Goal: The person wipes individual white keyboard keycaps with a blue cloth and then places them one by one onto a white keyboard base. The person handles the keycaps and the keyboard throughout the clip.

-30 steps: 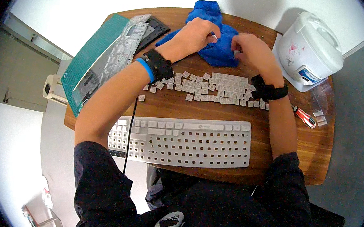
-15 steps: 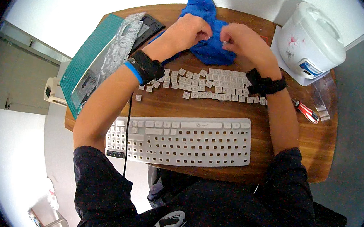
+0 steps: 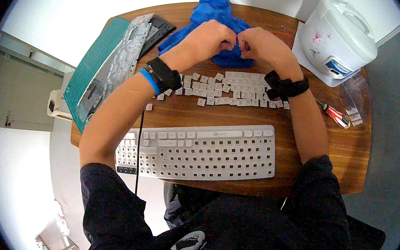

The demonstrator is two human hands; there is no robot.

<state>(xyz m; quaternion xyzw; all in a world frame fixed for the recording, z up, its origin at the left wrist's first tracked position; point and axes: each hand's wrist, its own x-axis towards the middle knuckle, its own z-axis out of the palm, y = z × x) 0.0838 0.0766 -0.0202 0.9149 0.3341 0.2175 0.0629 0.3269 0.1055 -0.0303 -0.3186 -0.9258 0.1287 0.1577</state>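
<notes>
A crumpled blue cloth [image 3: 214,8] lies at the far middle of the table. Over it, my left hand [image 3: 218,36] is closed with its fingers curled inward. My right hand [image 3: 258,43], also closed, faces it with the fingertips almost meeting. Whatever the fingers pinch is hidden or too small to make out. Just nearer than the cloth, many loose white keycaps [image 3: 247,88] lie in rough rows, with several scattered toward the left. A white keyboard [image 3: 207,152] sits along the front edge, most of its key holes bare and some keycaps still along its far side.
To the left are a green cutting mat [image 3: 88,61], a clear keyboard membrane sheet [image 3: 119,62] and a black panel [image 3: 158,33]. On the right stand a white rice cooker [image 3: 338,42], a screwdriver [image 3: 336,116] and a clear plastic bag [image 3: 354,99]. A black cable [image 3: 139,153] crosses the keyboard.
My hands have come closer together over the cloth, with the right fingers now more curled. The cloth shows more spread to the left. The whole view has shifted slightly.
</notes>
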